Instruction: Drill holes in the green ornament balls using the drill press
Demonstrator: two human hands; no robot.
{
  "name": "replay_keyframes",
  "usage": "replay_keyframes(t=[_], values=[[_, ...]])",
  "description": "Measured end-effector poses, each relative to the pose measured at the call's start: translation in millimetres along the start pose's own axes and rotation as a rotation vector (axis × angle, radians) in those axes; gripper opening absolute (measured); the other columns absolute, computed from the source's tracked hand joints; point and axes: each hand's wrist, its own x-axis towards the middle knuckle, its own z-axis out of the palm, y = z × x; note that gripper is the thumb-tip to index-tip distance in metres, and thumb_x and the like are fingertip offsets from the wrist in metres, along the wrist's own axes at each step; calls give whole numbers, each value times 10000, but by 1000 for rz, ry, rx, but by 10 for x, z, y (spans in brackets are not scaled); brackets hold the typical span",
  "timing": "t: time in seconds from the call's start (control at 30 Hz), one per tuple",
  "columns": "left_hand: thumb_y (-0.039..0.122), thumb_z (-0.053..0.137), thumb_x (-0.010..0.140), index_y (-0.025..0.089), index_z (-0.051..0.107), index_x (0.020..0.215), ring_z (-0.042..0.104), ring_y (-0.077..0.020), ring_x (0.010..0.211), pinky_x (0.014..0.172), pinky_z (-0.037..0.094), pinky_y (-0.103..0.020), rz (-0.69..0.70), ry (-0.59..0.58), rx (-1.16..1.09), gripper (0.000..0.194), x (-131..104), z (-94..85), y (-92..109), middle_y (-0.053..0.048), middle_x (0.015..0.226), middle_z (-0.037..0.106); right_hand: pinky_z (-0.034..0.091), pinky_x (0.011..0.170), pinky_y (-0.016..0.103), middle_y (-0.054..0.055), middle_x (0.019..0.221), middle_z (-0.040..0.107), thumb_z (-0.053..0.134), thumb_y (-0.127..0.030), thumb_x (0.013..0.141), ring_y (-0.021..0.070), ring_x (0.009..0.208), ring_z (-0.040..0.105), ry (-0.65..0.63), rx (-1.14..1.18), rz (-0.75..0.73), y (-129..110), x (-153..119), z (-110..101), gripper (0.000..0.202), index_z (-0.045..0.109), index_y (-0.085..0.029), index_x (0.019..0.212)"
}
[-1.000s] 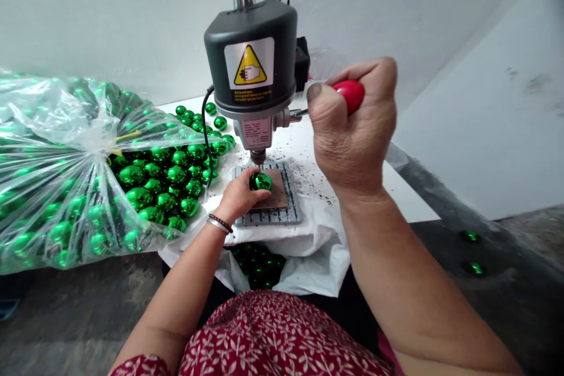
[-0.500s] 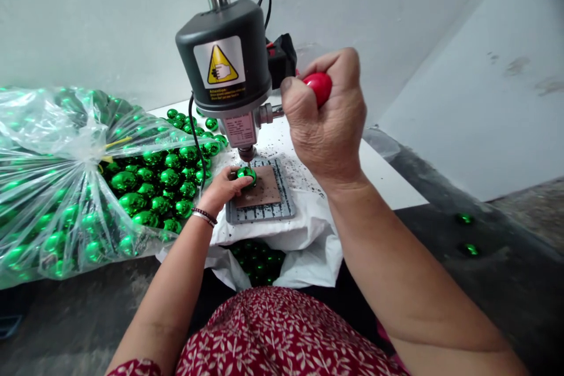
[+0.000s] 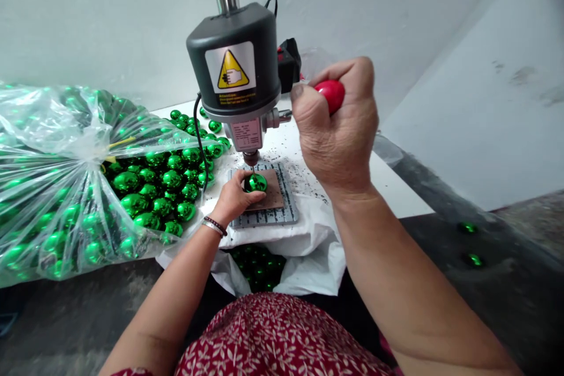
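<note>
Green ball [image 3: 256, 183], L hand [image 3: 233, 195] slightly rightward vs before; R hand [image 3: 339, 132] on knob [image 3: 332, 96].

The held ball [image 3: 257, 183] was coloured glossy green, the knob [image 3: 331, 96] red. The drill housing [image 3: 266, 70] was finished in dark grey, its white label [image 3: 245, 60] marked with a black-edged yellow triangle [image 3: 229, 63]. The white tabletop [image 3: 394, 195] was flecked with black; the maroon shirt [image 3: 277, 332] was patterned with pale leaves.

From afar, I read "Attention:" [image 3: 228, 96] in yellow lettering on the black drill-press housing [image 3: 267, 70], beneath a triangular warning sign [image 3: 230, 62] showing a hand symbol [image 3: 234, 76] and above 2 finer lines [image 3: 235, 101] that, like the print on the pale label [image 3: 247, 134] below, are too small for me to make out.
</note>
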Motion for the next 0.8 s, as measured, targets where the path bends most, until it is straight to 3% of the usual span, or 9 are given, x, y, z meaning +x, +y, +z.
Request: replay_keyframes(t=[0.5, 0.67, 0.8], values=[[257, 858, 619, 208, 648, 1150, 630, -205, 866, 823, 481, -325, -59, -21, -40, 573, -41, 78, -2, -31, 994, 704, 415, 571, 220, -58, 616, 488, 523, -339, 822, 56, 533, 421, 8, -120, -1, 15, -136, -133, 153, 459, -217, 755], [297, 855, 630, 220, 644, 1171, 630, -230, 875, 812, 471, -343, -70, -22, 18, 586, -45, 91, -11, -47, 1012, 713, 382, 526, 235, -41, 569, 510, 494, -292, 710, 58, 493, 419, 18, -218, -64, -9, -81, -167, 104, 476, -200, 665], [316, 849, 641, 225, 634, 1187, 637, -236, 904, 822, 476, -342, -65, -37, 29, 593, -42, 96, -23, -48, 1042, 718, 378, 503, 213, -33, 567, 509, 505, -261, 717, 50, 496, 432, 79, -233, -162, 54, -125, -147, 99, 476, -187, 658]])
